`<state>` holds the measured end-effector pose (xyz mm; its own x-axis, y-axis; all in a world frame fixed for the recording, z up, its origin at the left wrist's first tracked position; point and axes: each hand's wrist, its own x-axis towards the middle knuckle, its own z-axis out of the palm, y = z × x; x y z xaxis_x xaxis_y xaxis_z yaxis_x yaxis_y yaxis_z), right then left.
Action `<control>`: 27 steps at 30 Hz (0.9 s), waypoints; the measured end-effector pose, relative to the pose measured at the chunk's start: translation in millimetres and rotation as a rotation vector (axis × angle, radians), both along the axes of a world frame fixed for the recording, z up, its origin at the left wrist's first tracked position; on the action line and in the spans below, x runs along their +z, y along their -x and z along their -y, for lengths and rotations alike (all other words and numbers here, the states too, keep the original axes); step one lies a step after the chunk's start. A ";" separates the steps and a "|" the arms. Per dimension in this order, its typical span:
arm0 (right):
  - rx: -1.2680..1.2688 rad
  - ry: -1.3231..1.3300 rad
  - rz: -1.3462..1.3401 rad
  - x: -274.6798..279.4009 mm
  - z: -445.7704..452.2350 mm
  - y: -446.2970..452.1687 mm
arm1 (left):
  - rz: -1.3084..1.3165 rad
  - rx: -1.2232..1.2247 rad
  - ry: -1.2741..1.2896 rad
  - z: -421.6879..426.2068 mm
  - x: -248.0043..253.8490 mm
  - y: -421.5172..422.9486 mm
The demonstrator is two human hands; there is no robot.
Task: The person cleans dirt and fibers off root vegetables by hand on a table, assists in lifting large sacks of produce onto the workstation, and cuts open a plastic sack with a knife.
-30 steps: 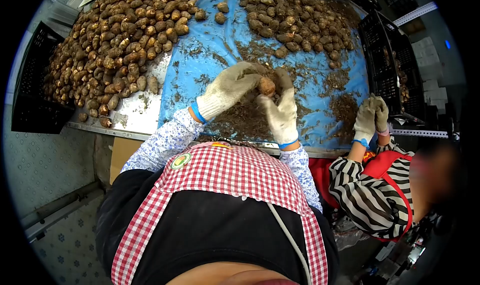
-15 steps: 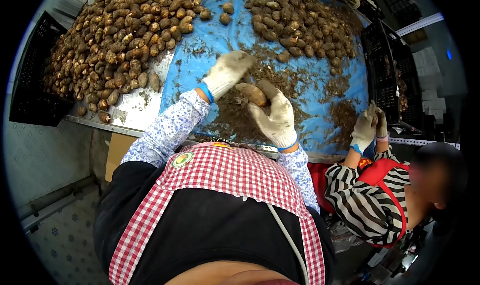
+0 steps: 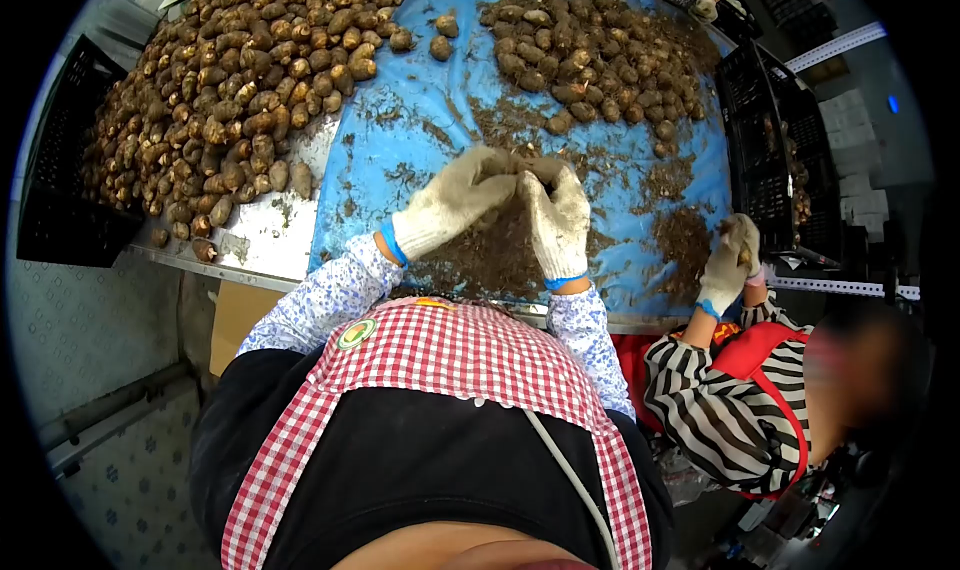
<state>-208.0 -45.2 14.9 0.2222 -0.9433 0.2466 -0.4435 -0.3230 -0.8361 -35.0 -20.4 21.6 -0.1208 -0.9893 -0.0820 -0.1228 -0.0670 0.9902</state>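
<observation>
From here I see patterned floor (image 3: pixel 130 500) at near left, a metal table (image 3: pixel 285 232) and, on the dim far right, a small blue light (image 3: pixel 893 103).

Tuber heap (image 3: pixel 230 95) left, second heap (image 3: pixel 605 65) right on sheet (image 3: pixel 415 80); crates (image 3: pixel 65 220) both ends.

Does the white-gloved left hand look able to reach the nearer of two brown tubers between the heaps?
Probably yes: only soiled blue plastic sheet shows between the left hand and the nearer tuber.
</observation>
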 end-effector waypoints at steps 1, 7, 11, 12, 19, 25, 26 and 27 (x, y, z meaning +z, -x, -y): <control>-0.021 -0.029 -0.032 2.5 5.9 -2.0 | -0.004 -0.042 -0.073 0.6 -1.5 -2.7; 0.087 -0.008 -0.434 -73.5 74.1 16.6 | -0.339 0.043 -0.143 16.7 -15.5 -51.4; 0.063 -0.126 -0.690 -59.9 120.5 22.9 | -0.200 0.265 -0.101 44.9 17.6 -133.9; 0.025 -0.141 -0.628 -61.8 138.7 25.0 | -0.297 0.246 0.097 55.9 2.2 -173.5; -0.339 0.031 -0.599 -59.4 274.6 41.9 | -1.257 0.670 0.359 81.7 13.3 -292.7; -0.025 -0.046 -1.020 -73.3 311.8 8.0 | -1.081 0.493 -0.005 103.1 -34.2 -198.5; -0.045 -0.062 -0.963 -76.7 312.5 7.8 | -1.049 0.418 -0.054 109.9 -50.6 -185.8; -0.064 -0.075 -0.909 -79.3 312.8 8.1 | -1.018 0.344 -0.101 114.8 -62.2 -173.7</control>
